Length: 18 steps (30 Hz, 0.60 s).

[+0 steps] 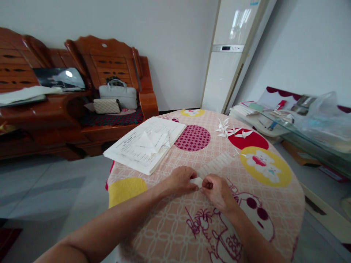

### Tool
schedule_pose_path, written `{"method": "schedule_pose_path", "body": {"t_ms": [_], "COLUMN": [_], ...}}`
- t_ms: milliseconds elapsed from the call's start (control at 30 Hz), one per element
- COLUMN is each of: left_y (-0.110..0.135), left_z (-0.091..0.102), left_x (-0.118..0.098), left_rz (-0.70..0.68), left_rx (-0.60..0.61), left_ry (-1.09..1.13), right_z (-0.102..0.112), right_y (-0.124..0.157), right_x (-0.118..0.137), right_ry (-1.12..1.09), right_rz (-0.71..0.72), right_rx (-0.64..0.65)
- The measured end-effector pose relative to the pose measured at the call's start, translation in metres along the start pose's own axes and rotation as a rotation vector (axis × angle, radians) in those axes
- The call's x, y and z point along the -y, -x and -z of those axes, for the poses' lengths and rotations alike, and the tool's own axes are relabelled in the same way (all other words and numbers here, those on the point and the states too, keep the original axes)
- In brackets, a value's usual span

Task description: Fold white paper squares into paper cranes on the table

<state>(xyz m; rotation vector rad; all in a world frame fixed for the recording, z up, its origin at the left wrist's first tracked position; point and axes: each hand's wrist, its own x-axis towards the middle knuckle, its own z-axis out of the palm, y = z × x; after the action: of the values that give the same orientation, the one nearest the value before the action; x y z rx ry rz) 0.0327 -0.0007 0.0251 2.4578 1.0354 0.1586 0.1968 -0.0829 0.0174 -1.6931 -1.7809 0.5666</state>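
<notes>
Between my two hands is a small folded piece of white paper (196,180), just above the patterned tablecloth (164,226). My left hand (182,179) pinches its left side, thumb and fingers closed. At its right edge my right hand (218,190) grips the paper with bent fingertips. Part of the paper is hidden by my fingers. Beyond my hands a strip of printed paper (216,164) lies flat on the cloth. Several folded white paper cranes (223,126) sit in a group at the far right of the table.
A stack of printed sheets (128,146) lies at the table's left, with folded white paper pieces (150,142) on top. To the right stands a glass-topped table (307,137) with a plastic bag (320,117). Wooden chairs (109,54) holding handbags (117,95) stand behind on the left.
</notes>
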Motion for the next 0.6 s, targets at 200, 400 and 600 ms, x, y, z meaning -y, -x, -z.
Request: {"method": "schedule_pose_path", "body": {"t_ms": [200,400,600], "left_y": [0.007,0.009,0.005], "left_z": [0.002,0.004,0.016], "left_x": [-0.002,-0.005,-0.007], "left_rz": [0.022,0.031,-0.006], "left_rx": [-0.04,-0.07,-0.049], "left_ry": [0.103,0.223,0.425], "right_z": [-0.001,0.002,0.013], "right_y": [0.001,0.001,-0.003], "right_x": [-0.002,-0.007,-0.01], "right_ry": [-0.004,-0.148,-0.354], "right_rz": [-0.014,-0.066,-0.063], "right_rx": [-0.002,-0.008,0.046]}}
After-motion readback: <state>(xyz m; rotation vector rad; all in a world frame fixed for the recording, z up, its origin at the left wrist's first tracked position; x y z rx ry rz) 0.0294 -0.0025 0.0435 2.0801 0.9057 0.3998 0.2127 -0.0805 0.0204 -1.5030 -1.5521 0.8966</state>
